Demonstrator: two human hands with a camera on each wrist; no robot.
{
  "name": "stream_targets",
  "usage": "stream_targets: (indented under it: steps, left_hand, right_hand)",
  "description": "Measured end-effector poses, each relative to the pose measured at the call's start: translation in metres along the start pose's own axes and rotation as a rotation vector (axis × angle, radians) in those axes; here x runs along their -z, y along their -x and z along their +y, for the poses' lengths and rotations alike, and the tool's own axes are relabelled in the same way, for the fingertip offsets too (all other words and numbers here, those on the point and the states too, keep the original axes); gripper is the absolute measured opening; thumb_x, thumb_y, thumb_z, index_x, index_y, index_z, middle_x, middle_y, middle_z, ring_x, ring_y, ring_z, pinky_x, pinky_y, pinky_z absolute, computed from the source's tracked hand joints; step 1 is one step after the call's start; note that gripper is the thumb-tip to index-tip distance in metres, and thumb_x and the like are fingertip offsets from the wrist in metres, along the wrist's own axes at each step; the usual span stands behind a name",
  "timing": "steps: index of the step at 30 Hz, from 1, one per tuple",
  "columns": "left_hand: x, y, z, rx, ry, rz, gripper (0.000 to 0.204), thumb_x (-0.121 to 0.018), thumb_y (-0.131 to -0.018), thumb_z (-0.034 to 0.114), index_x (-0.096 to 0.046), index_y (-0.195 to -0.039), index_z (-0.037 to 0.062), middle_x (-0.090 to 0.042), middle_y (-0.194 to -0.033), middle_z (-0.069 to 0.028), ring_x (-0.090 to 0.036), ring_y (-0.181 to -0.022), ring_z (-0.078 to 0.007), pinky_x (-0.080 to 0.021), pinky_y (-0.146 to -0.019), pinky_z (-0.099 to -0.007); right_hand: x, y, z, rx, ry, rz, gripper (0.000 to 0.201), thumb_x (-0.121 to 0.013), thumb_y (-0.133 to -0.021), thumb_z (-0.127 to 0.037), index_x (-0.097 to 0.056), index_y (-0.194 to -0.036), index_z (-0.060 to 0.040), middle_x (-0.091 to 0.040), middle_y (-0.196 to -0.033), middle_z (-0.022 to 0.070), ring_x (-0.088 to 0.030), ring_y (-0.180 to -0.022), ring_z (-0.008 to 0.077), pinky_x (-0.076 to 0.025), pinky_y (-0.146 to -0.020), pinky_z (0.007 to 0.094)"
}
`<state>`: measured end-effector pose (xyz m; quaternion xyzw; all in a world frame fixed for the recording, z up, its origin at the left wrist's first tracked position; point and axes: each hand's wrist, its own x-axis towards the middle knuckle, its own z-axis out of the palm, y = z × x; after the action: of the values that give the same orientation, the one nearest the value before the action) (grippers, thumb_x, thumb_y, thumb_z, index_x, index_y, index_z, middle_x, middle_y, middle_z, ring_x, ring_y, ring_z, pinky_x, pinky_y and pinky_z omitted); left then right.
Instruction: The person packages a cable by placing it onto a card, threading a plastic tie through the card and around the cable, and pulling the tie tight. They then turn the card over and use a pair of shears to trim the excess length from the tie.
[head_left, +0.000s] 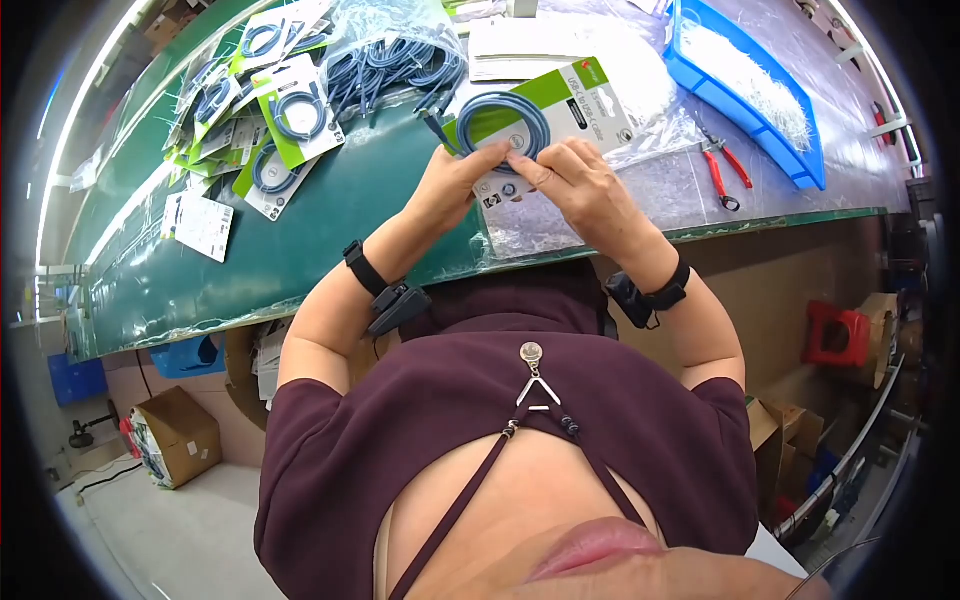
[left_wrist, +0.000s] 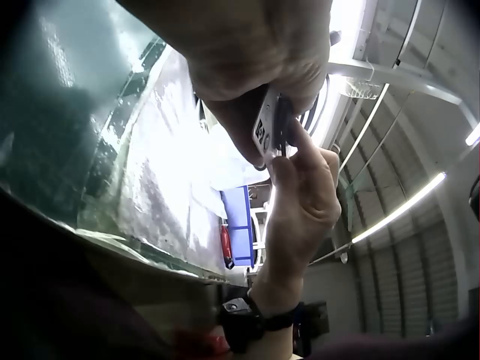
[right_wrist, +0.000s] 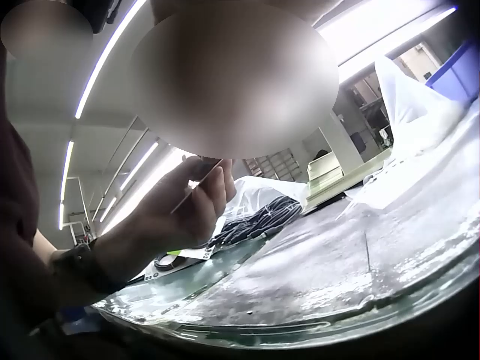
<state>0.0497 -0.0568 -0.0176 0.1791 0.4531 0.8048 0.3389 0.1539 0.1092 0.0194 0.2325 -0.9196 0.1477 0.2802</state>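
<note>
Green counter [head_left: 372, 178] below; over it, by its near edge, I have the carded cable [head_left: 541, 122], left hand [head_left: 452, 185] and right hand [head_left: 590, 192] both pinching it, fingers closed. I'd expect it light, card [head_left: 566, 98] bendable, coil [head_left: 500, 101] springy: grip the card's edges.

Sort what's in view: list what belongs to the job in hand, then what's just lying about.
Job in hand:
coiled cable, held up
card it lies against
bag of cables, likely supply
pile of carded cables, likely finished ones

Seemingly lying about:
red-handled pliers, untouched
blue tray, use unclear
red stool
cardboard box
</note>
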Motion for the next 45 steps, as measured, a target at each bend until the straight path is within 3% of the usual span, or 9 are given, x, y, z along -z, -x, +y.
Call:
stream_targets:
  steps: [7, 15, 24, 27, 31, 33, 35, 37, 45]
  left_hand:
    - [0.014, 0.006, -0.002, 0.197, -0.053, 0.011, 0.024, -0.058, -0.091, 0.013, -0.058, -0.110, -0.0016, -0.064, -0.098, -0.0077, -0.062, -0.086, -0.0132, -0.052, -0.073, -0.0283]
    - [0.011, 0.006, -0.004, 0.220, -0.077, -0.011, 0.025, -0.058, -0.091, 0.015, -0.059, -0.110, -0.0016, -0.064, -0.099, -0.0068, -0.060, -0.087, -0.0119, -0.051, -0.074, -0.0277]
    - [0.017, 0.002, -0.002, 0.196, -0.117, 0.060, 0.025, -0.059, -0.089, 0.014, -0.060, -0.107, -0.0023, -0.064, -0.097, -0.0061, -0.059, -0.085, -0.0116, -0.050, -0.073, -0.0265]
    - [0.023, -0.003, 0.001, 0.240, -0.419, 0.001, 0.027, -0.061, -0.085, 0.015, -0.060, -0.105, -0.0026, -0.063, -0.095, -0.0060, -0.058, -0.084, -0.0111, -0.048, -0.071, -0.0252]
    - [0.011, -0.005, 0.002, 0.291, -0.654, -0.064, 0.029, -0.061, -0.085, 0.013, -0.058, -0.111, 0.0007, -0.062, -0.096, -0.0063, -0.059, -0.089, -0.0123, -0.049, -0.078, -0.0266]
    - [0.011, -0.006, -0.009, 0.245, -0.612, -0.053, 0.029, -0.062, -0.084, 0.014, -0.058, -0.109, -0.0006, -0.062, -0.094, -0.0063, -0.059, -0.086, -0.0122, -0.049, -0.076, -0.0262]
    - [0.012, -0.007, -0.018, 0.127, -0.503, 0.017, 0.031, -0.064, -0.081, 0.017, -0.059, -0.104, -0.0032, -0.063, -0.091, -0.0063, -0.058, -0.081, -0.0120, -0.048, -0.071, -0.0256]
    - [0.002, -0.005, -0.013, 0.157, -0.532, 0.002, 0.032, -0.065, -0.080, 0.016, -0.059, -0.105, -0.0035, -0.063, -0.092, -0.0068, -0.059, -0.082, -0.0124, -0.048, -0.071, -0.0258]
    - [0.000, -0.002, -0.016, 0.239, -0.467, -0.026, 0.032, -0.065, -0.080, 0.012, -0.059, -0.107, -0.0039, -0.064, -0.096, -0.0084, -0.060, -0.085, -0.0138, -0.050, -0.074, -0.0271]
  right_hand:
    - [-0.002, 0.008, -0.012, -0.037, -0.023, -0.076, 0.046, -0.056, -0.074, -0.003, -0.058, -0.119, -0.0007, -0.050, -0.091, 0.0065, -0.052, -0.084, 0.0231, -0.044, -0.080, 0.0352]
    - [0.005, 0.008, -0.016, -0.056, -0.014, -0.250, 0.046, -0.054, -0.075, -0.003, -0.057, -0.121, -0.0009, -0.049, -0.090, 0.0066, -0.051, -0.085, 0.0235, -0.043, -0.081, 0.0345]
    - [-0.002, -0.004, -0.002, -0.035, -0.072, -0.236, 0.048, -0.057, -0.074, -0.003, -0.056, -0.123, -0.0046, -0.049, -0.089, 0.0060, -0.051, -0.085, 0.0229, -0.043, -0.079, 0.0348]
    - [0.003, -0.029, 0.010, 0.020, -0.161, 0.031, 0.046, -0.061, -0.074, -0.003, -0.060, -0.120, -0.0094, -0.053, -0.099, 0.0063, -0.052, -0.089, 0.0242, -0.045, -0.079, 0.0353]
    - [-0.023, -0.070, 0.030, -0.062, -0.428, 0.177, 0.036, -0.065, -0.076, -0.005, -0.065, -0.111, -0.0107, -0.059, -0.102, 0.0062, -0.055, -0.092, 0.0216, -0.046, -0.079, 0.0322]
    - [-0.027, -0.075, 0.046, -0.239, -0.914, -0.433, 0.021, -0.065, -0.082, -0.009, -0.066, -0.103, -0.0058, -0.063, -0.096, 0.0046, -0.057, -0.089, 0.0155, -0.046, -0.081, 0.0279]
    - [-0.032, -0.080, 0.058, -0.290, -0.985, -0.487, 0.020, -0.066, -0.083, -0.012, -0.067, -0.102, -0.0051, -0.065, -0.094, 0.0041, -0.058, -0.087, 0.0137, -0.047, -0.080, 0.0269]
    - [-0.035, -0.082, 0.061, -0.361, -1.131, -0.639, 0.020, -0.067, -0.085, -0.018, -0.068, -0.099, -0.0038, -0.067, -0.088, 0.0030, -0.061, -0.083, 0.0102, -0.048, -0.079, 0.0250]
    - [-0.048, -0.075, 0.061, -0.582, -1.303, -0.507, 0.023, -0.065, -0.088, -0.021, -0.067, -0.102, -0.0017, -0.067, -0.091, 0.0026, -0.060, -0.082, 0.0087, -0.049, -0.078, 0.0233]
